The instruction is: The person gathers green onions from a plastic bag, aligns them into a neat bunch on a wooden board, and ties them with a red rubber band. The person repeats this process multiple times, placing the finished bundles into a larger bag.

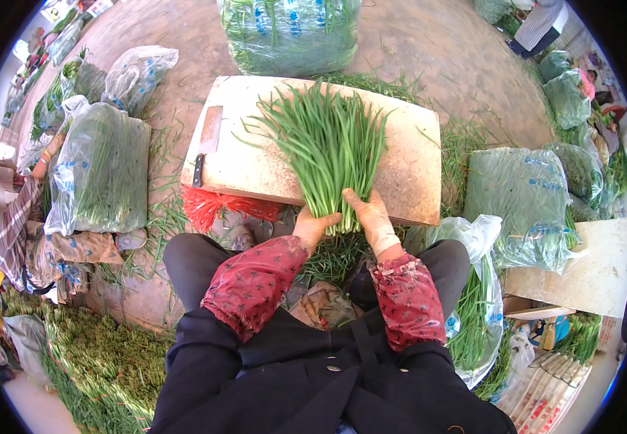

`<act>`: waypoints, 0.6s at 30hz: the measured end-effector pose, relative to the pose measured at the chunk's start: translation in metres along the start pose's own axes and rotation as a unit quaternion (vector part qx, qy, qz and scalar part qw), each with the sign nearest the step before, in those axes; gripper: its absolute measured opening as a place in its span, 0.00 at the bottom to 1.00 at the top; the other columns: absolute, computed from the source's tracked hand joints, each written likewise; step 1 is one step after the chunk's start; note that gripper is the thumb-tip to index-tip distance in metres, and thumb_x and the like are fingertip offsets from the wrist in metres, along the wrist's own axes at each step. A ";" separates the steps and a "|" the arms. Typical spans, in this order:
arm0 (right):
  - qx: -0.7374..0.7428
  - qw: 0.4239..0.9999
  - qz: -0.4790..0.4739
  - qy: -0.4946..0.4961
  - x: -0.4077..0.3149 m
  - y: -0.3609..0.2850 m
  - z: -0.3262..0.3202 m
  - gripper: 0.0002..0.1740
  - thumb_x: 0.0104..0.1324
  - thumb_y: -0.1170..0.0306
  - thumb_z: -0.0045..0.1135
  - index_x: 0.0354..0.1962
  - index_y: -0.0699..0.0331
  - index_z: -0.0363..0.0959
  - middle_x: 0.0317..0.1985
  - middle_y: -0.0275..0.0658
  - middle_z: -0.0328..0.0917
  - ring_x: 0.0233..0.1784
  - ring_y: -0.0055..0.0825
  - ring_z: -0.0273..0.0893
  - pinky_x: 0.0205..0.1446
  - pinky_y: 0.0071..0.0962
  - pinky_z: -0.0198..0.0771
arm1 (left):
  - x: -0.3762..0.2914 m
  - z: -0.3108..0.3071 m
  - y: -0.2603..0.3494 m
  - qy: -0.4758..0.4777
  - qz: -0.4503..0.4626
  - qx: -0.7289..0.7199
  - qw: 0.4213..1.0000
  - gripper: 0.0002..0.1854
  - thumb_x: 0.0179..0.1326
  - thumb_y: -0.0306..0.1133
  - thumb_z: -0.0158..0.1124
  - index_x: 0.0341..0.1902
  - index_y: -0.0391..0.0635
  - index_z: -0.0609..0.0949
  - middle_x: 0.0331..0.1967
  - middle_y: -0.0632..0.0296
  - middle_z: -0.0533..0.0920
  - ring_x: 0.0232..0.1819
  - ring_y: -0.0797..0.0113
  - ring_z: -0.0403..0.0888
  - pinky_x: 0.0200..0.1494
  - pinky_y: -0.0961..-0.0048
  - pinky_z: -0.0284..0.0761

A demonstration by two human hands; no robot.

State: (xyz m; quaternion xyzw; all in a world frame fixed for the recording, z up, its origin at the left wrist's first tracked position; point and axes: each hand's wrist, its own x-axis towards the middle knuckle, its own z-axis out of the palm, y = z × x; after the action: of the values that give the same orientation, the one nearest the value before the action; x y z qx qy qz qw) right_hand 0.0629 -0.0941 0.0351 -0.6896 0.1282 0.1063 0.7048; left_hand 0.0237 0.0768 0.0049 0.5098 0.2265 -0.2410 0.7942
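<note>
A thick bunch of green Chinese chives (329,146) fans out over a wooden board (405,163) in front of me. Its pale cut ends point towards my body and stick out past the board's near edge. My left hand (315,225) grips the stems from the left, thumb across them. From the right, my right hand (370,217) clasps the same stems, its thumb on top. On the board's left side lies a cleaver with a broad blade (212,129) and a black handle (198,171). Red plastic ties (221,206) hang in a bundle below the board's near left edge.
Filled clear plastic bags of greens stand ahead (291,38), at left (107,168) and at right (519,200). An open bag of chives (470,320) leans by my right knee. Stacked bundles (102,352) lie behind on the left. Another person (10,228) sits at far left. Loose leaves (169,184) litter the floor.
</note>
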 end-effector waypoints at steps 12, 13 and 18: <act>0.050 0.998 -0.035 0.013 -0.010 0.016 0.007 0.47 0.62 0.73 0.80 0.74 0.68 0.61 0.62 0.43 0.81 0.61 0.34 0.80 0.67 0.35 0.76 | -0.018 0.020 0.006 -0.024 0.006 0.027 0.999 0.45 0.57 0.32 0.82 0.77 0.47 0.68 0.70 0.54 0.77 0.71 0.52 0.76 0.69 0.35 0.71; 0.064 0.996 -0.053 0.009 -0.011 0.018 0.007 0.47 0.63 0.72 0.79 0.74 0.68 0.61 0.62 0.44 0.80 0.62 0.34 0.80 0.67 0.35 0.75 | -0.018 0.018 0.006 -0.015 -0.034 0.013 0.999 0.45 0.57 0.34 0.83 0.77 0.48 0.69 0.71 0.55 0.76 0.72 0.52 0.74 0.69 0.29 0.69; 0.036 0.994 -0.101 0.003 -0.015 0.025 0.011 0.40 0.71 0.68 0.72 0.74 0.68 0.61 0.65 0.43 0.78 0.65 0.33 0.76 0.71 0.34 0.71 | -0.014 0.009 -0.006 -0.053 -0.083 -0.229 0.968 0.29 0.74 0.46 0.55 0.76 0.54 0.72 0.72 0.56 0.77 0.73 0.45 0.73 0.70 0.14 0.58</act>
State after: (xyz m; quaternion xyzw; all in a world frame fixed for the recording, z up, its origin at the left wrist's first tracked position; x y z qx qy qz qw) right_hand 0.0414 -0.0820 0.0163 -0.6738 0.0640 0.0280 0.7356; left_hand 0.0101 0.0681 0.0127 0.2802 0.2749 -0.2742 0.8779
